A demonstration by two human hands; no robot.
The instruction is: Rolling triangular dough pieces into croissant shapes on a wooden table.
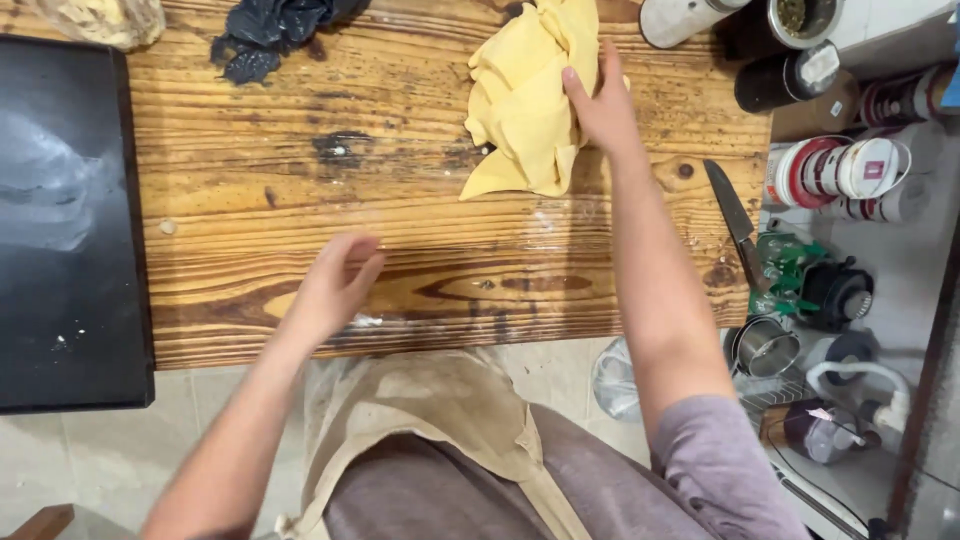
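1. Scorched, flour-dusted wooden table (300,190), knife (735,222) near right edge.
2. Crumpled yellow cloth (525,95), folded in soft ridges, at the table's far side.
3. Right hand (600,100) flat against it, fingers spread.
4. Left hand (335,290) blurred, loosely open, holding nothing.

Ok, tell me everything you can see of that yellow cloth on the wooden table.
The crumpled yellow cloth is a soft, matte fabric bunched into loose folds, with one corner pointing down toward the near edge. It lies on the far part of the stained wooden plank table, its top running out of view. The right hand rests on its right side, fingers spread over the folds. The left hand is well apart from it.
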